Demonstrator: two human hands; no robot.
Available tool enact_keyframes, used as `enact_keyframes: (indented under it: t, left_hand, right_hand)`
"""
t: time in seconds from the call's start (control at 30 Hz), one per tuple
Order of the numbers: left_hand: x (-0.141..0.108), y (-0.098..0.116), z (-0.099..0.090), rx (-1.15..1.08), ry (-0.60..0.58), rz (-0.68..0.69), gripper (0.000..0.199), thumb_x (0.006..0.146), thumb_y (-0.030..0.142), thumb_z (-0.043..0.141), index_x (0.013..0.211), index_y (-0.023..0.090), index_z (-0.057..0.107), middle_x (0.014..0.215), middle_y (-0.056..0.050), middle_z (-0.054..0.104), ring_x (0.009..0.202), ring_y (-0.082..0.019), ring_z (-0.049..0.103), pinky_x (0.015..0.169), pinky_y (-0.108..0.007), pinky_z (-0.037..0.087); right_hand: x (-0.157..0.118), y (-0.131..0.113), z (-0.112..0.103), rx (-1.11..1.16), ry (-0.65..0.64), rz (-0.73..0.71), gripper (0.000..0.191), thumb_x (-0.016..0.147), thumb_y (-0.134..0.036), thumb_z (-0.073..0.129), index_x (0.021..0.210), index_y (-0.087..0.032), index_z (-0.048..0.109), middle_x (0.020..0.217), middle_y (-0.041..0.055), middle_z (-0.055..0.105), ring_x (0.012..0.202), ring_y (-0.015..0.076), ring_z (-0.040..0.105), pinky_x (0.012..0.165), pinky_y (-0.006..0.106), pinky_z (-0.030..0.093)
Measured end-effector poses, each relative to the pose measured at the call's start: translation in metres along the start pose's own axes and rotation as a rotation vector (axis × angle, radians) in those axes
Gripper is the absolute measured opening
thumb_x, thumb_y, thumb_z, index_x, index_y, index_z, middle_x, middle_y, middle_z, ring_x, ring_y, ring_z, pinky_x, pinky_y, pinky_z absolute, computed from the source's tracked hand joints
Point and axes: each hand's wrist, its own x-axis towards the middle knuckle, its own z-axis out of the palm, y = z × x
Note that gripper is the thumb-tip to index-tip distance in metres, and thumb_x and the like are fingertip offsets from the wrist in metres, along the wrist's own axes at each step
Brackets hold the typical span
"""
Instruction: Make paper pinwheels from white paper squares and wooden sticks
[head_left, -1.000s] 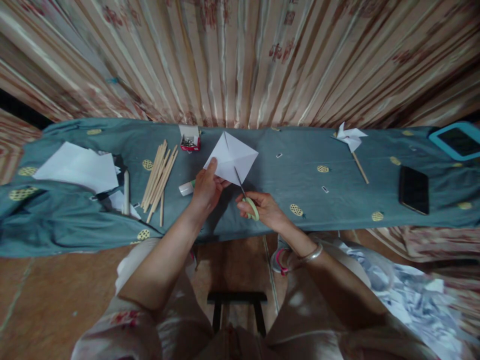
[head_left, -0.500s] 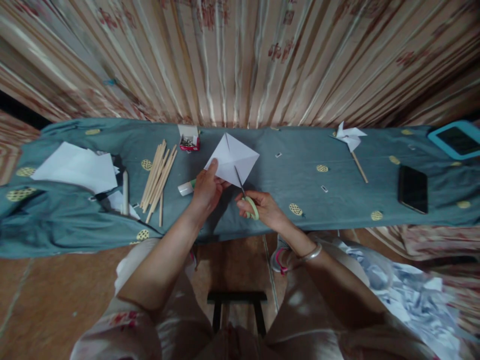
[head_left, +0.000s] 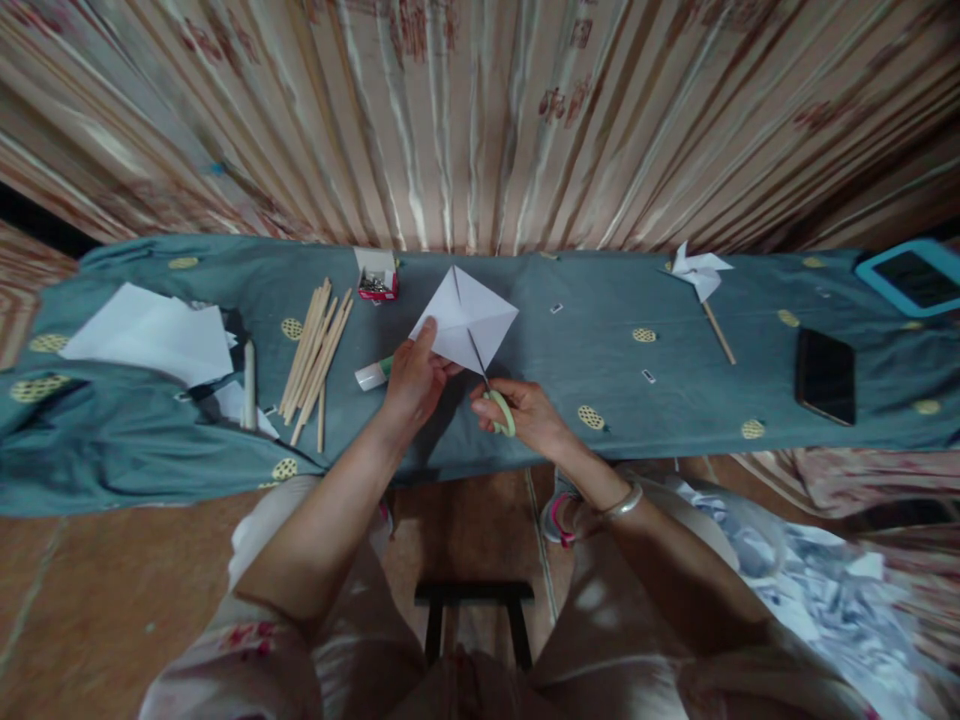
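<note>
A white square of paper (head_left: pixel 487 307) is held above the table with one corner toward me. My left hand (head_left: pixel 417 378) is closed on its left side, thumb on top and fingers underneath. A slit runs in from the far corner. My right hand (head_left: pixel 525 413) grips scissors with pale green handles (head_left: pixel 503 412). Their blades lie across the paper at its near corner, pointing toward the middle. Partly behind my left hand lies a white and green tube (head_left: pixel 373 375).
Left of my hands lie several wooden sticks (head_left: pixel 315 350), a small red box of metal pins (head_left: pixel 377 284) and white paper sheets (head_left: pixel 154 335). On the right are a paper pinwheel on a stick (head_left: pixel 701 275), a black phone (head_left: pixel 825 376) and a blue-framed device (head_left: pixel 911 278). A curtain (head_left: pixel 480 120) hangs behind.
Almost nothing differs. Both hands, the paper and the scissors stay in nearly the same place, with only a slight shift of the view.
</note>
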Motion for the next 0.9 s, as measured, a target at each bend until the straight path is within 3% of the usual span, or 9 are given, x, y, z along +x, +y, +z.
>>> enact_keyframes:
  t: [0.7, 0.9]
  left_hand:
    - [0.0003, -0.0016, -0.0003, -0.008, 0.014, 0.005, 0.019, 0.093, 0.037, 0.064, 0.083, 0.021, 0.067, 0.079, -0.005, 0.075, 0.086, -0.021, 0.076, 0.076, -0.032, 0.061]
    - [0.0001, -0.0003, 0.0004, -0.018, 0.017, -0.002, 0.027, 0.101, 0.027, 0.049, 0.083, 0.019, 0.067, 0.075, -0.003, 0.075, 0.076, -0.016, 0.074, 0.079, -0.029, 0.06]
  right_hand:
    - [0.0005, 0.0002, 0.0007, -0.005, 0.004, -0.021, 0.048, 0.057, -0.06, 0.086, 0.073, -0.019, 0.068, 0.052, -0.0054, 0.059, 0.048, 0.0074, 0.053, 0.049, 0.021, 0.043]
    - [0.0006, 0.0006, 0.0003, -0.022, 0.005, -0.022, 0.047, 0.059, -0.06, 0.084, 0.074, -0.018, 0.067, 0.053, -0.0052, 0.059, 0.049, 0.0075, 0.053, 0.049, 0.021, 0.042]
